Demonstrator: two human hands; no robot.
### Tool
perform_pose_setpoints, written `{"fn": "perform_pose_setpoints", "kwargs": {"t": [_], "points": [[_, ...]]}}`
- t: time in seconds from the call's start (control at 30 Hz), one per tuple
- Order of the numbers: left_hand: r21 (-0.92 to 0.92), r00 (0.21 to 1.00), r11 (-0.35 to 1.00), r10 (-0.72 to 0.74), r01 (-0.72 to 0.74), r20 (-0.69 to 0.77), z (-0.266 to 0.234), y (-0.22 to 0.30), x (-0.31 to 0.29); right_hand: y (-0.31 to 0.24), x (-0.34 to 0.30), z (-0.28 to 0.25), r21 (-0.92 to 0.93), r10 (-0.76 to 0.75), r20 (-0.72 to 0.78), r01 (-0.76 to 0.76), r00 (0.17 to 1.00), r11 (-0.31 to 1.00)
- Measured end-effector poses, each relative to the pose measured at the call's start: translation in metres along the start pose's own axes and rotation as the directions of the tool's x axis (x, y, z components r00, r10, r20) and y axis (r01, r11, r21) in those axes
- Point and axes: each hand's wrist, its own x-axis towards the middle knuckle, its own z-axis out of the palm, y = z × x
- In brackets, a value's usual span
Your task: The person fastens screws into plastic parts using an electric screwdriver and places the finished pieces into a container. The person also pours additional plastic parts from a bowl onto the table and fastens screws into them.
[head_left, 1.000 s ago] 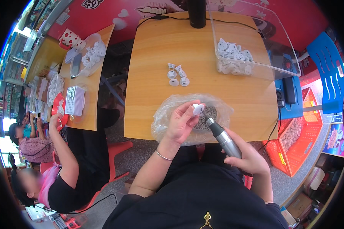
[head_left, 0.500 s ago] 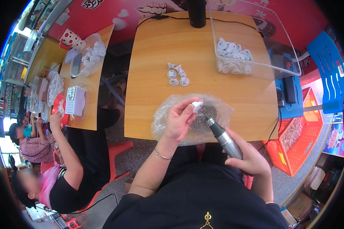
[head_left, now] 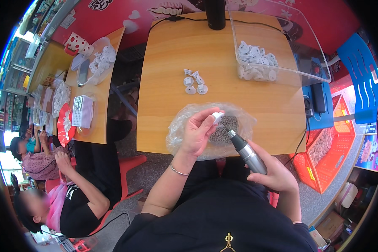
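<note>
My left hand (head_left: pixel 198 133) pinches a small white plastic part (head_left: pixel 216 117) between thumb and fingertips. In my right hand (head_left: pixel 276 173) is a silver and black electric screwdriver (head_left: pixel 251 156), its thin bit pointing up and left at the white part. Whether the bit touches the part I cannot tell. Beneath both hands lies a spread clear plastic bag (head_left: pixel 181 119) with a heap of tiny grey pieces, apparently screws (head_left: pixel 232 123). Farther up the wooden table, several loose white parts (head_left: pixel 190 90) sit in a small cluster.
A clear bin (head_left: pixel 290 82) holding many white parts stands at the table's far right, near a black cylinder (head_left: pixel 215 17). Red-orange crates (head_left: pixel 323 176) are on the floor at right. To my left, a co-worker (head_left: pixel 82 197) sits by another table (head_left: pixel 97 130).
The co-worker's hand at left has drawn back from the red tray toward their body. My hands, the white part and the electric screwdriver have hardly moved.
</note>
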Motion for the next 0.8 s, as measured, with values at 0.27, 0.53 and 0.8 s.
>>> {"fn": "perform_pose_setpoints", "kwargs": {"t": [0.27,0.53,0.8], "points": [[0.095,0.999,0.995,0.014,-0.01,-0.038,0.003,0.0,-0.001,0.004,0.001,-0.002,-0.095,-0.024,0.0,0.024,1.0,0.995],[0.125,0.999,0.992,0.016,-0.009,-0.05,0.003,0.0,-0.001,0.005,0.001,-0.001,-0.067,-0.027,0.008,0.027,1.0,0.997],[0.108,0.998,0.994,-0.006,0.013,-0.066,0.0,-0.003,-0.003,0.008,0.001,0.0,-0.095,-0.039,-0.001,0.039,0.999,0.995]]}}
